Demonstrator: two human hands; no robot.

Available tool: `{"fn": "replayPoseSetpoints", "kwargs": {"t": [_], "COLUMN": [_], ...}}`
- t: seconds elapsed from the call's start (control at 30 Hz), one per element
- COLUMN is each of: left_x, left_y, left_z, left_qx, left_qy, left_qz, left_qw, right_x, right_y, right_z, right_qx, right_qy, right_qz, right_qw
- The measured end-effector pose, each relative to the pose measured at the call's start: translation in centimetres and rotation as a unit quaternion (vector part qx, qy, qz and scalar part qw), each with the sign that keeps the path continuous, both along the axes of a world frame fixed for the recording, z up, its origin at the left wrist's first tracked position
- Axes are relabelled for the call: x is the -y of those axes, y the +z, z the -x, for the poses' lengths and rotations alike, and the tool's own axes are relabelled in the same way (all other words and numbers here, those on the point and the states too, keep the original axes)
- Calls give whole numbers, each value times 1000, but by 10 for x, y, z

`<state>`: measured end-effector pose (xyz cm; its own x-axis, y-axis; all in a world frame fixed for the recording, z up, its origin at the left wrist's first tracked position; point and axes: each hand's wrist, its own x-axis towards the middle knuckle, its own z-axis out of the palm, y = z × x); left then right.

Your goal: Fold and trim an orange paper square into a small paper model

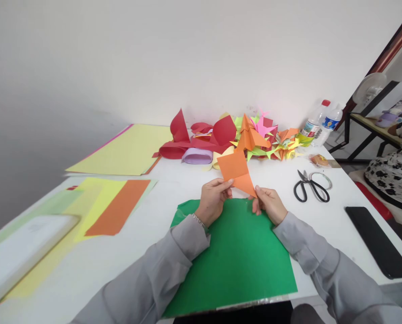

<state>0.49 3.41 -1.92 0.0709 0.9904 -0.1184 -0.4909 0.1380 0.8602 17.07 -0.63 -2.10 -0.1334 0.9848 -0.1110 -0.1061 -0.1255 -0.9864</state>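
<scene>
- Holding the orange paper (236, 171), creased across and tapering to a point, above the far edge of the green sheet (241, 256)
- Clamped on its lower left edge with the left hand (212, 200), thumb on top
- Pinched at its lower right corner with the right hand (270, 202)
- Against the far edge of the table (130, 243), a heap of red curled paper (224, 130), a purple loop (197, 156) and folded paper figures (250, 135)
- At the far right corner, two plastic bottles (320, 123)
- Nearer along the right edge, a wrapped bun (319, 160), scissors (310, 186) beside a thin ring (326, 180), then a black phone (378, 240)
- Toward the left edge, a large pale yellow sheet (120, 150), an orange strip (120, 207) on other papers and a blurred white object (29, 252)
- Beyond the right edge, a person in patterned clothing (393, 175)
</scene>
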Motion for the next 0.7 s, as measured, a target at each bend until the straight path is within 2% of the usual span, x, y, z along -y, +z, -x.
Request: {"fn": "replayPoseSetpoints", "kwargs": {"t": [0.3, 0.47, 0.57, 0.7], "left_x": [-1, 4, 7, 11], "left_y": [2, 5, 7, 9], "left_z": [1, -2, -3, -3], "left_qx": [-12, -67, -87, -114], "left_qy": [12, -22, -30, -88], "left_qz": [-3, -42, -48, -71], "left_qw": [1000, 997, 995, 987], "right_x": [3, 1, 1, 2], "right_y": [0, 1, 1, 3], "right_z": [0, 0, -1, 0], "right_qx": [48, 8, 19, 41], "right_qy": [29, 16, 3, -29], "right_qz": [-34, -49, -70, -93], "right_qw": [998, 999, 997, 994]}}
